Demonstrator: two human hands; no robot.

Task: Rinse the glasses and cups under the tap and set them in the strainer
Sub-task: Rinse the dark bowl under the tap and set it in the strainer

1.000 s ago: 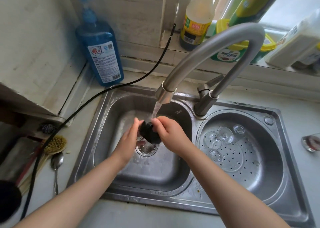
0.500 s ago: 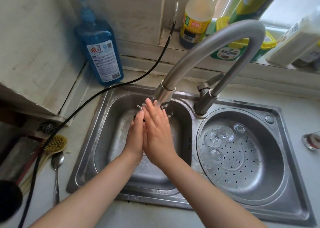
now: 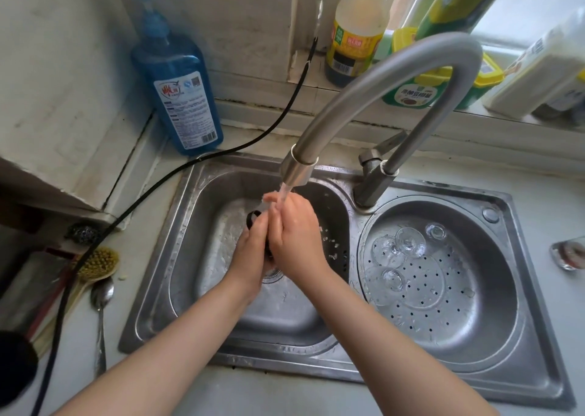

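Now both hands [image 3: 278, 241] gripping black cup [image 3: 251, 218] under tap [image 3: 373, 99] — clear glasses [image 3: 408, 243] in strainer [image 3: 493, 292]

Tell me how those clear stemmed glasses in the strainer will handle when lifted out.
The stemmed glasses look thin and clear, so probably fragile. Droplets in the strainer suggest they are wet and slippery. Lying on their sides, they may roll.

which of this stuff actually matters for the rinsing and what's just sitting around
In the job:
- small black cup, held between the left hand and right hand
- curved grey metal tap, running
- round perforated steel strainer
- clear stemmed glasses lying in it

Lying about:
- blue soap bottle
- yellow-bristled brush
- steel spoon
- black cable
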